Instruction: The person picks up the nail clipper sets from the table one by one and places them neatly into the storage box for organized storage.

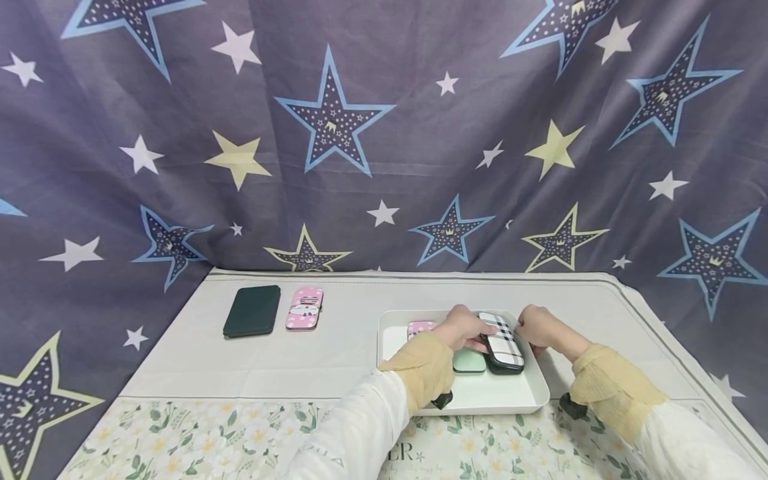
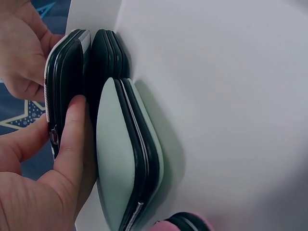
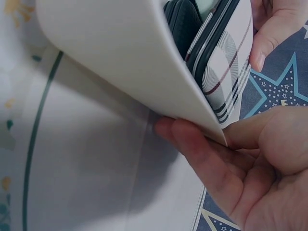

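Note:
A white, black-striped plaid case (image 1: 503, 341) lies tilted in the right part of a white tray (image 1: 414, 400). My left hand (image 1: 461, 328) holds it by the edge, thumb on one face and fingers on the other, as the left wrist view shows. Under and beside it are a dark case (image 2: 111, 57) and a mint-green case (image 2: 118, 149). A pink case (image 1: 420, 327) sits in the tray's left part, half hidden by the left arm. My right hand (image 3: 255, 178) pinches the tray's right wall between thumb and fingers.
Left of the tray on the table lie a dark green case (image 1: 252, 311) and a pink dotted case (image 1: 305, 308) with a cat picture. A floral mat (image 1: 198, 433) covers the table's front. Behind the table hangs a star-print curtain (image 1: 390, 120).

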### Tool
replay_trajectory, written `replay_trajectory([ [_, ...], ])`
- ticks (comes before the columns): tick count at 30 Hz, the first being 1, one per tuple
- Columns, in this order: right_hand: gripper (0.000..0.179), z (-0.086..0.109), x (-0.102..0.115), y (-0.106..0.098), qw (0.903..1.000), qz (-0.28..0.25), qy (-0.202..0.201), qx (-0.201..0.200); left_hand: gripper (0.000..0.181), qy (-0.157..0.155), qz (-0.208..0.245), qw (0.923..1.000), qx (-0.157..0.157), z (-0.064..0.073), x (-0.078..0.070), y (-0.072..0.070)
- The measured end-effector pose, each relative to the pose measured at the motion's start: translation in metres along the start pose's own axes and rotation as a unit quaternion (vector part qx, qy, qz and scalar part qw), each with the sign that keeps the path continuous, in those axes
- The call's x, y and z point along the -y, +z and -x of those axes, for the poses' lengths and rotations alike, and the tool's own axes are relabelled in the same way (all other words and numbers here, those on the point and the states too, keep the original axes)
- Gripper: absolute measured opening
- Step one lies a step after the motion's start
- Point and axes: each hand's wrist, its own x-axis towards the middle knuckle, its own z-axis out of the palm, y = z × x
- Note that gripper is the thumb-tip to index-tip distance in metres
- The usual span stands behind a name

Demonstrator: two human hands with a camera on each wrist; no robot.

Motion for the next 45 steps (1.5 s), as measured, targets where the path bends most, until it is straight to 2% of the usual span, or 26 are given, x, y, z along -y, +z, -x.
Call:
replay_trajectory([
  [5, 0.025, 0.001, 0.000, -0.001, 1.0000, -0.001, 0.002, -0.005, 0.026, 0.007, -0.019, 0.9998, -0.007, 0.004, -0.002, 0.004],
  [10, 0.026, 0.002, 0.002, -0.001, 1.0000, 0.001, 0.001, -0.004, 0.021, 0.003, -0.064, 0.9978, -0.018, 0.009, -0.005, 0.005],
  [14, 0.026, 0.002, 0.003, -0.001, 1.0000, 0.001, 0.008, -0.001, 0.018, 0.001, -0.119, 0.9926, -0.023, 0.010, -0.006, 0.004],
  [17, 0.026, 0.002, 0.003, 0.000, 0.9999, 0.000, 0.011, 0.000, 0.021, 0.000, -0.153, 0.9875, -0.038, 0.008, -0.006, 0.006],
  [25, 0.026, 0.002, 0.000, 0.001, 1.0000, -0.002, 0.000, -0.008, 0.027, 0.005, -0.204, 0.9772, -0.061, 0.003, -0.006, 0.011],
  [34, 0.027, 0.001, 0.000, 0.001, 1.0000, 0.000, -0.002, -0.008, 0.029, 0.004, -0.251, 0.9664, -0.057, 0.004, -0.008, 0.012],
  [37, 0.027, 0.001, 0.000, 0.001, 0.9999, 0.000, -0.005, -0.011, 0.031, 0.012, -0.278, 0.9586, -0.062, 0.005, -0.008, 0.013],
  [42, 0.028, 0.001, 0.001, 0.001, 1.0000, 0.002, -0.001, -0.007, 0.042, 0.038, -0.355, 0.9295, -0.092, 0.007, -0.007, 0.016],
  [43, 0.028, 0.001, 0.001, 0.001, 1.0000, 0.002, 0.001, -0.006, 0.042, 0.041, -0.364, 0.9255, -0.096, 0.007, -0.007, 0.016],
  [44, 0.028, 0.001, 0.002, 0.001, 1.0000, 0.002, 0.002, -0.006, 0.042, 0.041, -0.366, 0.9244, -0.097, 0.007, -0.007, 0.016],
  [45, 0.028, 0.001, 0.002, 0.001, 1.0000, 0.001, 0.003, -0.006, 0.040, 0.039, -0.362, 0.9266, -0.095, 0.007, -0.007, 0.016],
])
